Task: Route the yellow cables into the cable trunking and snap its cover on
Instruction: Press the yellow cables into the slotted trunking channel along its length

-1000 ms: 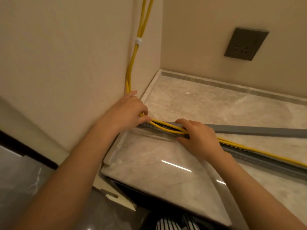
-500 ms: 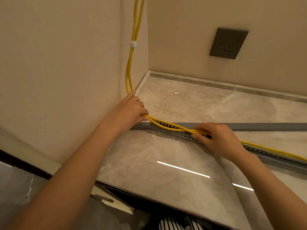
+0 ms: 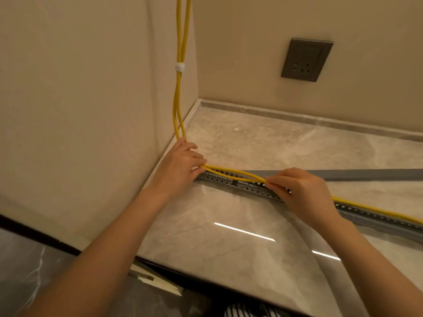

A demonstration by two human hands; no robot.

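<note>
Tucking the yellow cables into the trunking is the step going on now. The cover is not on yet.

The cables come down the wall, held together by a small white clip. At the bottom they bend and run to the right along the desk. The grey trunking lies on the desk, a long open channel with little slots along its side. Its near end sits by the wall corner.

The left hand is at that end. Its fingers are curled and pressed down on the cables right where they bend into the channel. The right hand is a bit farther along. Its thumb and fingers pinch the cables just above the channel. Between the two hands the cables bow up a little, so I think they are not all the way down inside there. Past the right hand they lie along the top of the trunking, and I cannot tell if they are in or only resting on it.

A long flat grey strip lies on the desk just behind the trunking. I think this is the cover. A dark wall socket is up on the back wall, well apart from the work.

Next, the right hand likely needs to push the cables down into the channel, then slide along to the right and press again. The left hand should hold the bend so the cables do not pop back out. Only when every bit lies flat inside can the cover go on.
</note>
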